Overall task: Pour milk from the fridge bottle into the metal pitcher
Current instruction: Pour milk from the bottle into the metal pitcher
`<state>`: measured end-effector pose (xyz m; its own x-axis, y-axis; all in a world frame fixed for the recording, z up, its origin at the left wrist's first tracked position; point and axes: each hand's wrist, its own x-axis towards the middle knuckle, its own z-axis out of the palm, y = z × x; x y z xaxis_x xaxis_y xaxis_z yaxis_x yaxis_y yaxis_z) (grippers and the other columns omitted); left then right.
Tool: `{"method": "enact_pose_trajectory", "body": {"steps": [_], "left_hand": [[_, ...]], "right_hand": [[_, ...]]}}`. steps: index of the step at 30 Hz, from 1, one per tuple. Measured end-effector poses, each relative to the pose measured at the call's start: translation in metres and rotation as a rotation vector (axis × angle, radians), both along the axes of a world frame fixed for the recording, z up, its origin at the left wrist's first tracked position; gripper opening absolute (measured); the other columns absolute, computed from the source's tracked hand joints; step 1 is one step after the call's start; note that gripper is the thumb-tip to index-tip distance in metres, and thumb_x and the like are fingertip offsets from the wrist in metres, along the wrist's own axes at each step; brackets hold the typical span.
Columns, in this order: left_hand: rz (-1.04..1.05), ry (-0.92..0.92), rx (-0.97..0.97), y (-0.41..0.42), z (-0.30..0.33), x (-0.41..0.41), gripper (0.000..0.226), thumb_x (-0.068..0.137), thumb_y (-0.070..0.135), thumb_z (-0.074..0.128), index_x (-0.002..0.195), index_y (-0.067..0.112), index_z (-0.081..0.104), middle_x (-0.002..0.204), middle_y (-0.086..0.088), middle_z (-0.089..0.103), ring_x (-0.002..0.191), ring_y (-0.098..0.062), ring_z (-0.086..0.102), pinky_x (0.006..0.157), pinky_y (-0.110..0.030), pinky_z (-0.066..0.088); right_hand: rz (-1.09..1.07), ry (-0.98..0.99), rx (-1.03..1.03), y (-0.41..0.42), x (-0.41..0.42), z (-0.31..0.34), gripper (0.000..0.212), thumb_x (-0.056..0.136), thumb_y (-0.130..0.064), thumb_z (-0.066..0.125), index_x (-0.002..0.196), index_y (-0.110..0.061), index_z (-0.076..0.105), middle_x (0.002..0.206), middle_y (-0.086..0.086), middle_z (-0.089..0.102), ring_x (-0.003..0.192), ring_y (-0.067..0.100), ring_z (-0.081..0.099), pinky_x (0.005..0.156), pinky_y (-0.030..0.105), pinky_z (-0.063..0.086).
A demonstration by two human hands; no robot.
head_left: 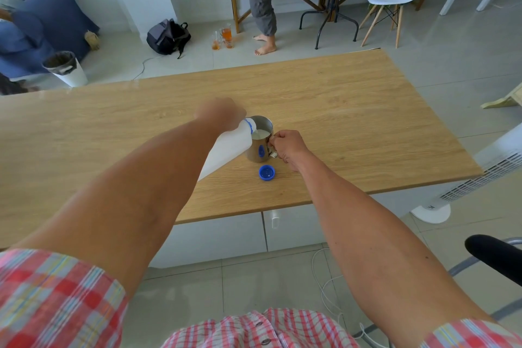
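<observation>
Head view: a person's two bare forearms reached out over a pale wood-grain table (353,110).
Left hand: the left hand (219,113) was curled around the upper part of a white plastic milk bottle (226,150), gripping it; the fingers themselves were hidden behind the hand.
Bottle: smooth, matte and tapered, it lay tilted steeply, its blue-ringed neck resting over the rim of the pitcher, just right of the left hand.
Pitcher: a round, shiny metal pitcher (261,147) stood upright between the two hands, with white milk (260,134) visible inside and a blue mark on its side.
Right hand: the right hand (286,147) was closed on the pitcher's handle, pinching it.
Cap: a round blue ridged cap (266,172) lay open side up on the table, just nearer than the right hand.
Sleeves: red and white checked cloth.
</observation>
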<state>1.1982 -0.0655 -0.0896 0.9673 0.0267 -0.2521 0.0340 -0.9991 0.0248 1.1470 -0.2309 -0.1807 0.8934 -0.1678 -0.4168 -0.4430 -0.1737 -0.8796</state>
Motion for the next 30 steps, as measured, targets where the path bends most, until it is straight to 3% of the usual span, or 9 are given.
{"method": "enact_pose_trajectory", "body": {"steps": [4,9,16,20,30], "left_hand": [[0.003,0.004,-0.001,0.0001,0.0001,0.0005,0.031,0.099,0.039,0.041,0.092,0.014,0.059,0.084,-0.005,0.058,0.076,-0.025,0.055,0.063,-0.034,0.037],[-0.003,0.000,0.000,0.0002,-0.0002,-0.0004,0.034,0.099,0.040,0.041,0.097,0.013,0.061,0.086,-0.006,0.059,0.085,-0.028,0.059,0.070,-0.035,0.041],[-0.005,-0.001,0.008,-0.0008,0.0001,-0.0002,0.034,0.098,0.039,0.040,0.098,0.012,0.062,0.086,-0.006,0.059,0.084,-0.028,0.060,0.064,-0.034,0.038],[-0.005,-0.003,0.010,-0.0015,0.0007,-0.0017,0.032,0.097,0.037,0.040,0.101,0.012,0.061,0.085,-0.007,0.057,0.088,-0.031,0.060,0.072,-0.036,0.042],[-0.008,-0.004,0.008,-0.0015,0.0013,-0.0021,0.032,0.099,0.038,0.041,0.102,0.012,0.060,0.084,-0.007,0.056,0.085,-0.029,0.059,0.069,-0.036,0.041]], "right_hand": [[-0.002,-0.001,-0.005,0.0001,-0.0003,0.0000,0.018,0.099,-0.002,0.053,0.091,-0.005,0.068,0.067,0.004,0.057,0.051,0.012,0.042,0.031,0.013,0.028],[0.000,-0.009,-0.009,0.0003,-0.0007,0.0000,0.017,0.099,-0.002,0.054,0.090,-0.005,0.068,0.066,0.004,0.055,0.052,0.012,0.041,0.030,0.012,0.027],[0.002,-0.008,-0.006,-0.0003,-0.0005,-0.0004,0.017,0.099,-0.001,0.054,0.090,-0.005,0.068,0.068,0.006,0.056,0.052,0.012,0.041,0.030,0.012,0.027],[0.003,-0.007,-0.021,0.0005,0.0015,-0.0037,0.015,0.097,-0.003,0.055,0.091,-0.006,0.068,0.071,0.008,0.056,0.053,0.013,0.041,0.031,0.013,0.026],[-0.001,-0.009,-0.008,0.0003,0.0021,-0.0046,0.016,0.098,-0.003,0.055,0.093,-0.005,0.069,0.072,0.009,0.057,0.054,0.013,0.044,0.032,0.013,0.029]]}}
